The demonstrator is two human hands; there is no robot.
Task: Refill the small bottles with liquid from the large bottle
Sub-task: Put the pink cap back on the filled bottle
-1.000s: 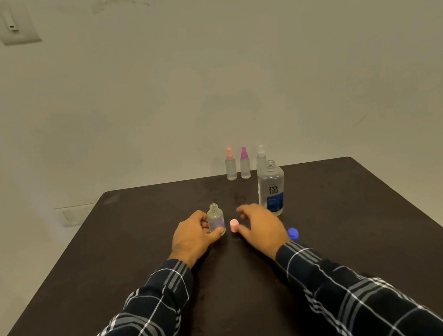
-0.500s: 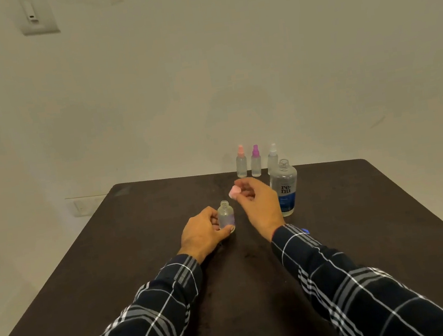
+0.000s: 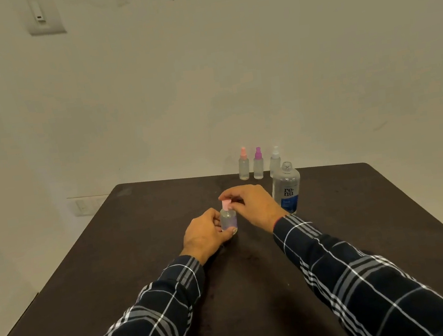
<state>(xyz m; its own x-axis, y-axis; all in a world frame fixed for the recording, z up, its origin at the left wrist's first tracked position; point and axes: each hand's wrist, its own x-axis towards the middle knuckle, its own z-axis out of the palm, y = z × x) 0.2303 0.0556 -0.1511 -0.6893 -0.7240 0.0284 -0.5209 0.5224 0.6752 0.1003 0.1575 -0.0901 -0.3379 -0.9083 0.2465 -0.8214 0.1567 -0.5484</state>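
well, the dark table [image 3: 139, 235] is the biggest thing, and every bottle stands on it so nothing can tip far. the big bottle [image 3: 286, 190] is upright on the right side, near the far edge and just behind the right hand. its top is off and its neck is bare, so it looks ready to pour, and it is close enough to grab fast. the left hand [image 3: 203, 233] is in the middle of the table with its fingers and thumb curled round the sides of the small bottle [image 3: 228, 219]. i think it holds on so the bottle cannot spin or fall over. the right hand [image 3: 253, 204] is over the top and pinches the pink cap [image 3: 226, 203] in its fingertips. the spray bottles [image 3: 258, 164] stand in a row of three at the far edge, just beside the big bottle, with pink, purple and white tops. back there they leave room for the hands. the small bottle is upright on the table, and how full it is i cannot tell. the cap sits right on its neck, so it looks like a twist, but on or off i cannot tell.
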